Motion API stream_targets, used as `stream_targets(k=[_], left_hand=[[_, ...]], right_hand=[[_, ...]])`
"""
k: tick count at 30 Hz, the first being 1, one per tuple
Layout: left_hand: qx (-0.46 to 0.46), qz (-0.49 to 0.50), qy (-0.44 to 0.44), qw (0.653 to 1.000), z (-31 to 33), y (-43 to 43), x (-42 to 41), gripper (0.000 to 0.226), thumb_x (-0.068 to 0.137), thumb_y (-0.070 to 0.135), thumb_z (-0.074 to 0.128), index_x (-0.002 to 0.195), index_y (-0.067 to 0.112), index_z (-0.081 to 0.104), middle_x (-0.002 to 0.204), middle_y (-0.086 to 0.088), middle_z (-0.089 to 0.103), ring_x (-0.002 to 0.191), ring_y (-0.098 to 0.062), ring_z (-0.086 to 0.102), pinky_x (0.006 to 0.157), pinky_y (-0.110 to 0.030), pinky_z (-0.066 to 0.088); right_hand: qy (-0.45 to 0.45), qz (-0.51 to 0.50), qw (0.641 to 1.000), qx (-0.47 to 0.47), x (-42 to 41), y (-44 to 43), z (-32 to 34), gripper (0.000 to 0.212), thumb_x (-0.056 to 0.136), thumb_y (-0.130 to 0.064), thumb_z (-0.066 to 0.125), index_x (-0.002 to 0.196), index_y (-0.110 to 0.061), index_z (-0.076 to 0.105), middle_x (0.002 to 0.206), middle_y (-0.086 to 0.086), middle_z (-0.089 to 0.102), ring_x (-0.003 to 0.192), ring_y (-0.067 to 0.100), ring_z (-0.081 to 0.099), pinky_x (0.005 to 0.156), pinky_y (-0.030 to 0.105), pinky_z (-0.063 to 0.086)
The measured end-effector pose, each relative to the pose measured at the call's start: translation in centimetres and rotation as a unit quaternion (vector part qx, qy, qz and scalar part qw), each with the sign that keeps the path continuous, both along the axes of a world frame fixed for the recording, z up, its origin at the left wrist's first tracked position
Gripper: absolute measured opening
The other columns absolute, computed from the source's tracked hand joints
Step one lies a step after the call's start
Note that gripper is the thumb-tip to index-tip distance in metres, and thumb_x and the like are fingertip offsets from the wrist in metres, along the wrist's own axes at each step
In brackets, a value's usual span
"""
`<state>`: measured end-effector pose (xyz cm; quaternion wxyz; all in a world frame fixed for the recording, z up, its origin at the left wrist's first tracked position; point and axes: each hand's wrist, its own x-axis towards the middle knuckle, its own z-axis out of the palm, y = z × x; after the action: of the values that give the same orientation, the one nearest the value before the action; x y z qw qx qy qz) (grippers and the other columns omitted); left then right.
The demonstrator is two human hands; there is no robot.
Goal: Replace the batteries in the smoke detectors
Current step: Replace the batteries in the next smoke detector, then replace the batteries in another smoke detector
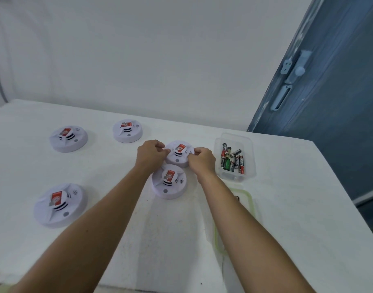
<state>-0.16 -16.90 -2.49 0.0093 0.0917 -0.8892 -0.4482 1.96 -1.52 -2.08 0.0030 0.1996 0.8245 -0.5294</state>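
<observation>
Both hands gripped one smoke detector [179,155] at mid-surface: the left hand [151,154] pinched its left rim, the right hand [201,160] its right rim. Four other detectors lay on the white surface [287,187]. A clear tub [234,140] of batteries [233,160] sat just right.

Plain indoor room, type unclear. Bare white wall [160,49], white cloth-covered desk [287,187] and a scuffed blue-painted door [339,102] with pale latch hardware [295,68] show it.
</observation>
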Motion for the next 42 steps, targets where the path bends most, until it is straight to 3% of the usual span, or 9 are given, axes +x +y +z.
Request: stream_targets(k=[6,10,15,19,23,26,30,38,42], left_hand=[[0.014,-0.021,-0.011,1.000,0.2,-0.6,0.4,0.019,0.092,0.023,0.057,0.102,0.014,0.070,0.097,-0.004,0.072,0.097,-0.022,0.066,0.092,-0.037,0.052],[0.028,-0.050,0.013,0.998,0.7,-2.1,0.6,0.018,0.092,0.022,0.057,0.106,0.019,0.068,0.099,0.003,0.069,0.098,-0.018,0.064,0.091,-0.036,0.052],[0.013,-0.025,0.049,0.998,1.9,-5.5,0.5,0.017,0.091,0.022,0.060,0.103,0.019,0.071,0.092,0.005,0.068,0.091,-0.013,0.061,0.075,-0.020,0.045],[-0.027,0.106,0.064,0.992,1.7,-8.8,-1.2,0.016,0.087,0.025,0.056,0.091,0.014,0.067,0.095,-0.001,0.068,0.096,-0.027,0.060,0.086,-0.035,0.049],[-0.027,0.153,0.018,0.988,0.7,-11.1,-3.5,0.039,0.092,0.038,0.053,0.118,0.009,0.053,0.124,-0.016,0.056,0.119,-0.035,0.049,0.097,-0.043,0.041],[-0.100,0.124,-0.078,0.984,0.1,-11.8,-4.9,0.058,0.097,0.053,0.039,0.140,0.014,0.040,0.143,-0.017,0.038,0.134,-0.037,0.030,0.105,-0.048,0.029],[-0.152,0.101,-0.106,0.978,-0.4,-11.8,-5.7,0.059,0.097,0.058,0.029,0.133,0.016,0.047,0.139,-0.015,0.036,0.131,-0.035,0.028,0.104,-0.048,0.026],[-0.141,0.117,-0.086,0.979,-0.4,-11.4,-5.5,0.060,0.093,0.049,0.053,0.132,0.005,0.041,0.136,-0.018,0.044,0.128,-0.039,0.036,0.102,-0.046,0.031],[0.030,0.094,0.020,0.995,0.5,-11.4,-3.9,0.058,0.086,0.029,0.071,0.128,0.008,0.036,0.124,-0.010,0.058,0.111,-0.031,0.058,0.094,-0.047,0.048]], right_hand=[[-0.012,0.010,1.000,-0.009,0.4,-0.3,0.7,0.051,0.089,-0.016,0.060,0.139,-0.011,0.048,0.137,0.007,0.051,0.125,0.025,0.051,0.090,0.032,0.043],[0.093,0.040,0.995,0.004,1.0,-1.9,1.9,0.033,0.088,-0.012,0.057,0.121,-0.018,0.059,0.129,0.004,0.054,0.120,0.024,0.051,0.100,0.039,0.046],[0.138,0.145,0.978,-0.052,0.8,-5.3,4.4,0.028,0.090,-0.005,0.051,0.106,-0.021,0.068,0.107,-0.011,0.066,0.092,0.003,0.060,0.076,0.017,0.047],[0.077,0.175,0.977,-0.096,-1.2,-9.0,4.4,0.033,0.092,-0.002,0.047,0.113,-0.020,0.064,0.118,-0.005,0.067,0.106,0.009,0.060,0.074,0.016,0.043],[-0.018,0.187,0.978,-0.090,-3.1,-11.9,3.2,0.051,0.093,-0.005,0.042,0.143,-0.016,0.047,0.148,0.003,0.049,0.132,0.020,0.047,0.092,0.027,0.037],[-0.073,0.184,0.976,-0.095,-4.4,-13.4,2.6,0.054,0.095,-0.009,0.043,0.149,-0.013,0.037,0.135,0.009,0.051,0.116,0.027,0.050,0.084,0.028,0.038],[-0.112,0.188,0.971,-0.100,-5.4,-14.4,2.4,0.044,0.092,-0.007,0.042,0.136,-0.011,0.044,0.108,0.004,0.047,0.092,0.024,0.042,0.066,0.027,0.034],[-0.122,0.151,0.968,-0.160,-5.5,-14.7,3.4,0.024,0.088,-0.006,0.048,0.109,-0.013,0.056,0.097,0.004,0.052,0.073,0.014,0.041,0.062,0.029,0.032],[-0.071,0.107,0.958,-0.257,-4.9,-14.4,3.1,0.037,0.084,-0.023,0.053,0.120,-0.013,0.059,0.106,0.002,0.055,0.089,0.017,0.049,0.076,0.033,0.040]])
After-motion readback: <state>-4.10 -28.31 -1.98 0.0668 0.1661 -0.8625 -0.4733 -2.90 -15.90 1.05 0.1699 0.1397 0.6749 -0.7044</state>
